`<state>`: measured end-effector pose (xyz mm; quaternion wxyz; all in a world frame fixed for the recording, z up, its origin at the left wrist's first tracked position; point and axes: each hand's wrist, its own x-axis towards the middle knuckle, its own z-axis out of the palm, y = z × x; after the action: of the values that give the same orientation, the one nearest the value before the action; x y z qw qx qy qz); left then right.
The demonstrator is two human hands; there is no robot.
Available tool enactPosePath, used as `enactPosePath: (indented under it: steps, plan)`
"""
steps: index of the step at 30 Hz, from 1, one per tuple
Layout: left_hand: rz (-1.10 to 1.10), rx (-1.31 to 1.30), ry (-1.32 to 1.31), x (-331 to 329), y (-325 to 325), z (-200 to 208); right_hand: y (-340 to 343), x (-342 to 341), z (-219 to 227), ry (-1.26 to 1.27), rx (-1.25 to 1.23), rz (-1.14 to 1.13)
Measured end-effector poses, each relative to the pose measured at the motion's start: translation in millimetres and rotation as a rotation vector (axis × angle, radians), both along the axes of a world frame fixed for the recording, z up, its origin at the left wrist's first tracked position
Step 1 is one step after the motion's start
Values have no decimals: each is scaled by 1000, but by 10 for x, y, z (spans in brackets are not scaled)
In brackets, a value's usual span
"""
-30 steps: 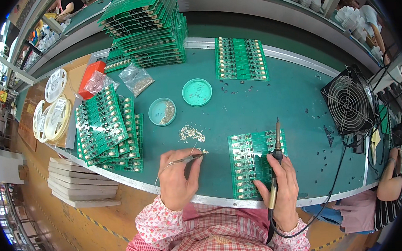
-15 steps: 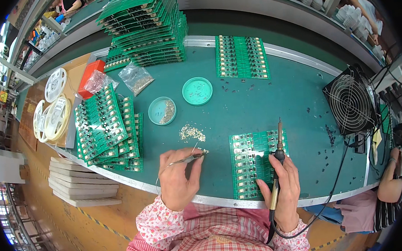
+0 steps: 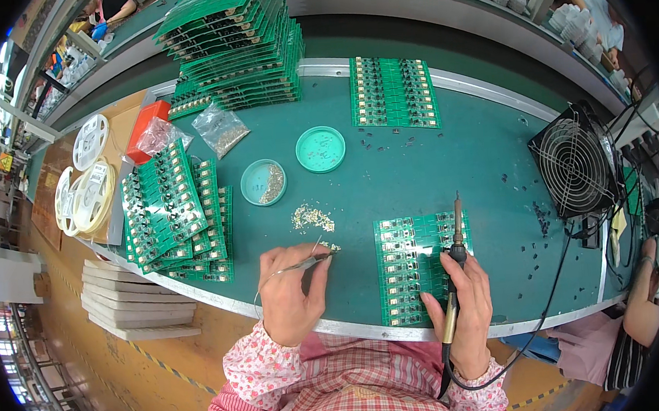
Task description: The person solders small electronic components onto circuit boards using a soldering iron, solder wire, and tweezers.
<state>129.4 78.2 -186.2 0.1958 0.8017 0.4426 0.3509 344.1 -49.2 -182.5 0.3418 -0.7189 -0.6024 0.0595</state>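
Standing here, I see a green-topped bench (image 3: 426, 172) with a tall stack of green circuit boards (image 3: 239, 55) at its far side and a single board (image 3: 404, 273) lying flat near its front edge, partly beneath the right hand (image 3: 467, 299). That hand is wrapped around a soldering iron (image 3: 458, 223), tip pointing past the board's far edge; the left hand (image 3: 290, 304) pinches a slim metal tool (image 3: 299, 264), near scattered tiny pale parts (image 3: 313, 218).
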Motion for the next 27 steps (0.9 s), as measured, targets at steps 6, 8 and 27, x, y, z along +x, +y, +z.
enactPosePath:
  steps: [6,8,27]
  plan:
    - [5,2,3,4,-3,16,-1,-14,20,2,-10,-4]
    - [7,2,2,5,-5,20,-2,-13,21,0,-14,-8]
    - [10,-5,26,55,-32,73,-20,0,5,29,69,-49]
